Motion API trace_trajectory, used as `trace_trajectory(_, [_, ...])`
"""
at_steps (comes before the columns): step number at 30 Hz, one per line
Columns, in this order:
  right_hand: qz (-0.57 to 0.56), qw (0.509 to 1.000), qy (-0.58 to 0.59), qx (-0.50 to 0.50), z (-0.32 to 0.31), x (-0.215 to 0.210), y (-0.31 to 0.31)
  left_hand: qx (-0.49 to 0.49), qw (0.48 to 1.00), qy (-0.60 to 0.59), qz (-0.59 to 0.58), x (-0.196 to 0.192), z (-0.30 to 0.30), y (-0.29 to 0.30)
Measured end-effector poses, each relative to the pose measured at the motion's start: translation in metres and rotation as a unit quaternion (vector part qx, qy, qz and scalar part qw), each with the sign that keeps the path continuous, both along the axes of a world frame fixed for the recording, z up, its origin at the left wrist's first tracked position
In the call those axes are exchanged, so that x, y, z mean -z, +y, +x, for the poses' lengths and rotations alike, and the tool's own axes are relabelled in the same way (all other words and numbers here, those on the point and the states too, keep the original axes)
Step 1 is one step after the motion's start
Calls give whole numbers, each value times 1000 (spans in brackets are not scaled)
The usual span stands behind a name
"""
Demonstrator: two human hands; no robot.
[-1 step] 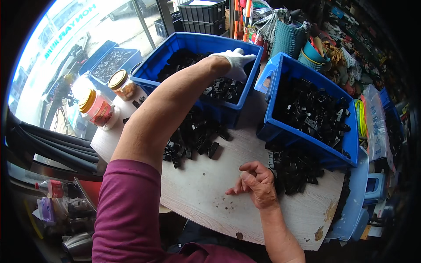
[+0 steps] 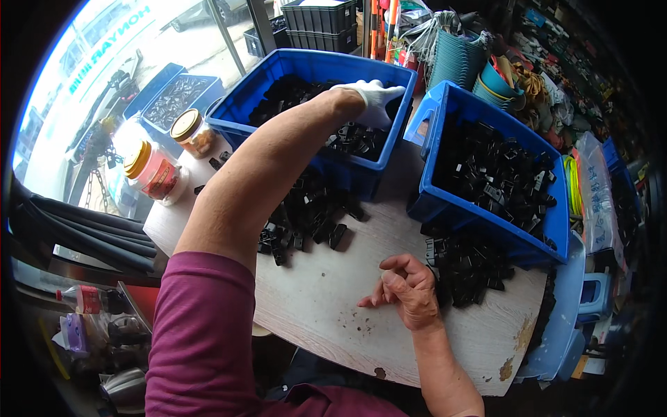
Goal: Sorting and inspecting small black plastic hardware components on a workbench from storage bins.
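On the table (image 2: 333,313): two loose heaps of black plastic parts are seen, one heap (image 2: 309,212) by the left arm, one heap (image 2: 465,267) beside the right hand.
Blue bins: two are set on the table, a rear bin (image 2: 278,76) and a right bin (image 2: 445,201), both filled with black parts.
Left hand (image 2: 375,97): white-gloved, reached into the rear bin; whether anything is held by its fingers cannot be told.
Right hand (image 2: 410,288): rested on the table, fingers loosely curled, nothing held.
Jars: two jars (image 2: 156,170) with yellow lids are stood at the left edge.

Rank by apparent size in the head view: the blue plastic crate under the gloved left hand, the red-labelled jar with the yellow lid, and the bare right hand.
1. Blue plastic crate, clearly largest.
2. Bare right hand.
3. Red-labelled jar; nearly matches the hand, and it sits farther away, so unsure.
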State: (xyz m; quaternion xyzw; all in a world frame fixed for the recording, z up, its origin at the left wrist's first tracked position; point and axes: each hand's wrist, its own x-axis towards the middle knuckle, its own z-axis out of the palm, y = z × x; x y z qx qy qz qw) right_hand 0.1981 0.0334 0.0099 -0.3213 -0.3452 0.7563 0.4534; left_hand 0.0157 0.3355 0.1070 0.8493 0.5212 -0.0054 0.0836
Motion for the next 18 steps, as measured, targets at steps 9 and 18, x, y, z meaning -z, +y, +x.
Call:
trace_trajectory(9, [-5,1000,1,3,1,-1,2,-29,988,94,-117,-10,-5,-13])
trace_trajectory(18, [1,1000,12,3,1,1,2,-34,986,64,-147,-7,-19,-20])
